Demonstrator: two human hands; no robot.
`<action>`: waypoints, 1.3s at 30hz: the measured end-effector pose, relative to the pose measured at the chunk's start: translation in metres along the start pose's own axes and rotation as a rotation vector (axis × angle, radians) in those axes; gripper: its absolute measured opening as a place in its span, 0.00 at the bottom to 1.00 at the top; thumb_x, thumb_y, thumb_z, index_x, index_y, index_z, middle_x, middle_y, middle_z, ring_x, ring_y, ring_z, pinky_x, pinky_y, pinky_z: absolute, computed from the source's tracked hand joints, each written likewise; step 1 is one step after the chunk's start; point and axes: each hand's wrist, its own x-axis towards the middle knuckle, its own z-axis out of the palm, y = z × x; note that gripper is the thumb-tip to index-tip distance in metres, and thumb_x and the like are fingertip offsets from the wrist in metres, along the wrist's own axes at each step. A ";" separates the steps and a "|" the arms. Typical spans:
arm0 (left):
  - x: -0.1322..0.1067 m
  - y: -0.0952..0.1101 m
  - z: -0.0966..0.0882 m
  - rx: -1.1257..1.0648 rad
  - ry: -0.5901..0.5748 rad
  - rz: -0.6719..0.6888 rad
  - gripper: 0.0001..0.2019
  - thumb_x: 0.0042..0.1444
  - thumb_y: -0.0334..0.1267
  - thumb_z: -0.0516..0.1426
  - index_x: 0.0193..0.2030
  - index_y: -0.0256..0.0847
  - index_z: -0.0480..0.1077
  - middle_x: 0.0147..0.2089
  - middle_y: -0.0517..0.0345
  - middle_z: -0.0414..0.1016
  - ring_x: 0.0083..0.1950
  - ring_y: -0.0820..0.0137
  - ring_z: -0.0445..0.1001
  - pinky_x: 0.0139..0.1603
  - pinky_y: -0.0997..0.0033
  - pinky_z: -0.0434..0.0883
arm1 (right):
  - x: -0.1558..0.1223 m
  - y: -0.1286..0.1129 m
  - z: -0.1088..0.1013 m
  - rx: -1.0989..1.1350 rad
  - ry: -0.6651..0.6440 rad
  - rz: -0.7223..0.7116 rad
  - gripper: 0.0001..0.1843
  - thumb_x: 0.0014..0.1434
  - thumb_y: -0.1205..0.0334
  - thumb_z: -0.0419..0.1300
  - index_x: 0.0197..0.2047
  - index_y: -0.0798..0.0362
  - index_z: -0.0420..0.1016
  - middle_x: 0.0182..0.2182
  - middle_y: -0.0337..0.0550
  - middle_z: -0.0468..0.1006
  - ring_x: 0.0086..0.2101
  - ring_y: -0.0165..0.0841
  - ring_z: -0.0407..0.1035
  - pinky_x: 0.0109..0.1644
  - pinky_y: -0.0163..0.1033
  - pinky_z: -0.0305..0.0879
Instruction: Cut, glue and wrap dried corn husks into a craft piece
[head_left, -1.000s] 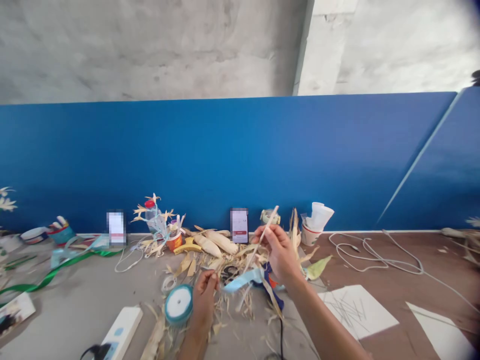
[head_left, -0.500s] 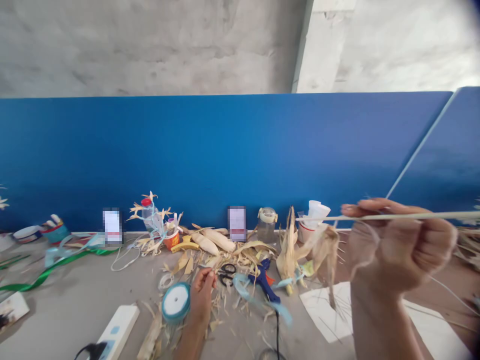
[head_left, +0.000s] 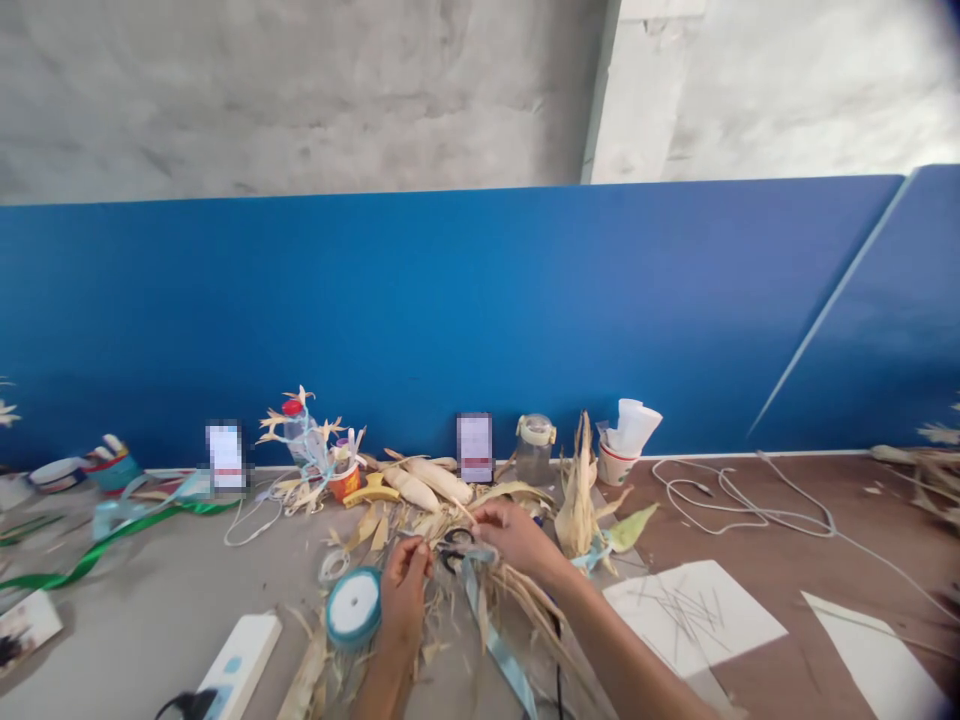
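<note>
My left hand (head_left: 406, 588) is closed in a pinch beside the roll of teal ribbon (head_left: 354, 606). What its fingertips hold, if anything, is too small to make out. Across from it, my right hand (head_left: 514, 540) is closed on dried husk strips (head_left: 529, 592), which trail down to the right under the forearm. A thin pale tip sticks out past its fingers toward the left. Light blue ribbon (head_left: 501, 655) hangs below this hand. Black-handled scissors (head_left: 456, 548) lie between the two hands, partly covered.
Corn husks (head_left: 416, 482) and scraps litter the back middle. A jar (head_left: 535, 450), a phone (head_left: 475, 448) and a cup (head_left: 619, 465) stand along the blue partition (head_left: 450, 300). At the left lies a power strip (head_left: 240, 660); at the right, paper with thin sticks (head_left: 694, 615) and a white cable (head_left: 742, 515).
My right hand has come down and left from its raised place at the right, bringing the husk strips close to my left hand. The left hand has hardly moved.
</note>
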 end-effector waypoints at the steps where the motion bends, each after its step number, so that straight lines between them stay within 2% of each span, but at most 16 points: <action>1: 0.000 0.000 0.000 -0.005 0.006 0.000 0.20 0.41 0.54 0.65 0.30 0.38 0.73 0.23 0.61 0.70 0.24 0.73 0.64 0.28 0.72 0.62 | 0.001 0.000 -0.003 -0.003 0.048 -0.018 0.05 0.46 0.67 0.57 0.26 0.55 0.74 0.25 0.37 0.73 0.30 0.32 0.67 0.37 0.35 0.61; 4: 0.000 0.001 0.001 -0.008 0.015 0.002 0.19 0.41 0.54 0.65 0.30 0.39 0.72 0.23 0.62 0.69 0.24 0.73 0.64 0.27 0.73 0.62 | 0.004 -0.007 -0.016 0.053 0.188 -0.071 0.05 0.47 0.61 0.59 0.27 0.54 0.72 0.27 0.38 0.73 0.32 0.33 0.67 0.38 0.36 0.61; 7: -0.001 0.004 0.002 0.015 -0.006 -0.008 0.19 0.42 0.54 0.65 0.29 0.39 0.72 0.23 0.62 0.69 0.25 0.72 0.64 0.28 0.72 0.63 | 0.003 -0.016 -0.024 0.091 0.249 -0.067 0.08 0.48 0.57 0.59 0.26 0.53 0.69 0.22 0.34 0.68 0.26 0.30 0.62 0.33 0.35 0.59; 10: -0.003 0.007 0.003 0.016 -0.023 -0.010 0.19 0.42 0.55 0.65 0.29 0.39 0.72 0.22 0.62 0.68 0.25 0.72 0.64 0.28 0.72 0.63 | -0.001 -0.019 -0.022 0.068 0.290 -0.102 0.08 0.48 0.57 0.59 0.25 0.52 0.66 0.21 0.33 0.66 0.25 0.29 0.61 0.31 0.34 0.57; 16: -0.004 0.004 0.002 0.021 -0.032 0.020 0.17 0.44 0.52 0.64 0.30 0.39 0.72 0.23 0.63 0.68 0.25 0.73 0.64 0.28 0.73 0.62 | -0.008 -0.015 -0.010 0.075 0.132 -0.016 0.12 0.56 0.55 0.51 0.24 0.50 0.60 0.15 0.29 0.60 0.17 0.26 0.54 0.23 0.33 0.51; 18: -0.003 0.002 0.001 0.033 -0.044 0.032 0.16 0.46 0.52 0.63 0.30 0.39 0.72 0.23 0.62 0.68 0.25 0.73 0.64 0.29 0.73 0.62 | -0.008 -0.011 -0.009 0.003 0.119 -0.018 0.14 0.58 0.56 0.48 0.22 0.49 0.57 0.14 0.30 0.57 0.18 0.27 0.52 0.24 0.33 0.49; 21: -0.002 -0.001 -0.001 0.047 -0.048 0.029 0.16 0.47 0.51 0.63 0.31 0.39 0.72 0.24 0.62 0.69 0.25 0.73 0.64 0.29 0.73 0.63 | -0.009 -0.004 -0.006 -0.174 0.099 -0.038 0.15 0.57 0.59 0.48 0.20 0.50 0.56 0.17 0.32 0.57 0.22 0.28 0.55 0.28 0.34 0.50; 24: -0.001 -0.003 -0.003 0.067 -0.048 0.031 0.17 0.47 0.51 0.62 0.32 0.38 0.72 0.24 0.61 0.70 0.25 0.72 0.65 0.28 0.72 0.64 | -0.011 0.006 -0.001 -0.277 0.022 -0.023 0.14 0.57 0.61 0.49 0.21 0.52 0.58 0.20 0.34 0.61 0.26 0.30 0.58 0.32 0.35 0.52; 30: 0.000 -0.003 -0.004 0.144 -0.072 0.069 0.18 0.48 0.53 0.61 0.31 0.38 0.73 0.23 0.61 0.69 0.24 0.72 0.65 0.27 0.72 0.64 | -0.015 0.015 0.014 -0.220 -0.125 -0.019 0.13 0.58 0.64 0.49 0.22 0.53 0.64 0.20 0.34 0.61 0.25 0.29 0.57 0.31 0.33 0.52; 35: -0.004 0.003 -0.002 0.218 -0.071 0.069 0.19 0.46 0.55 0.61 0.30 0.39 0.73 0.22 0.62 0.68 0.24 0.70 0.66 0.27 0.71 0.66 | -0.017 0.017 0.024 -0.213 -0.097 -0.014 0.14 0.59 0.65 0.49 0.25 0.53 0.70 0.19 0.35 0.63 0.24 0.30 0.58 0.29 0.33 0.53; 39: -0.007 0.005 0.001 0.276 -0.080 0.093 0.18 0.47 0.54 0.60 0.30 0.39 0.73 0.22 0.62 0.68 0.25 0.70 0.65 0.27 0.72 0.65 | -0.019 0.018 0.032 -0.182 -0.063 -0.002 0.15 0.56 0.71 0.47 0.34 0.53 0.75 0.22 0.37 0.68 0.24 0.30 0.62 0.30 0.33 0.55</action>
